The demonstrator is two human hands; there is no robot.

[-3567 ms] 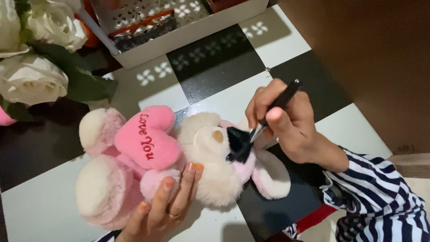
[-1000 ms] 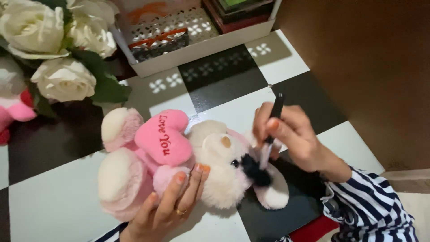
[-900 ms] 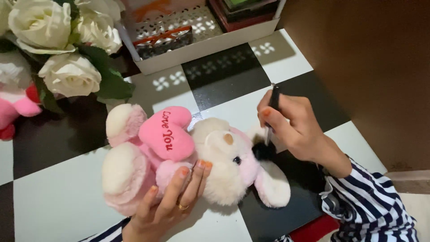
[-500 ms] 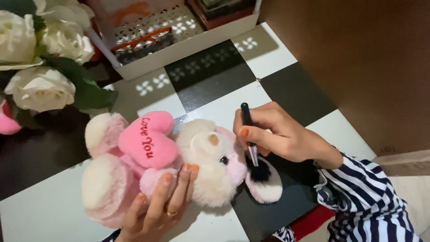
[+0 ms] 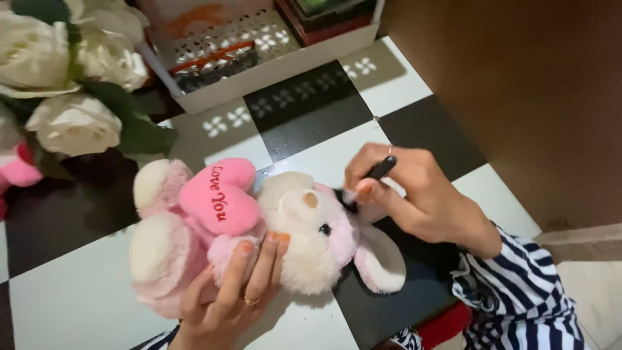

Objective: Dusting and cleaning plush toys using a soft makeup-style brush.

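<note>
A pink and cream plush toy (image 5: 304,240) lies on its back on a black and white checkered table (image 5: 84,298), a pink heart cushion (image 5: 219,196) on its chest. My left hand (image 5: 233,291) grips the toy's body from below, fingers over its arm. My right hand (image 5: 402,194) holds a black-handled brush (image 5: 370,176), its dark bristles pressed against the top of the toy's head near the ear. The bristles are mostly hidden behind the head.
White artificial roses (image 5: 71,123) with green leaves stand at the back left, beside another pink plush (image 5: 16,172). A white perforated tray (image 5: 259,48) with small items sits at the back. A brown wall (image 5: 518,97) borders the table's right side.
My right hand has swung the brush from the toy's lower ear up to the top of its head, with the handle now tilted rightward. My left hand still holds the toy.
</note>
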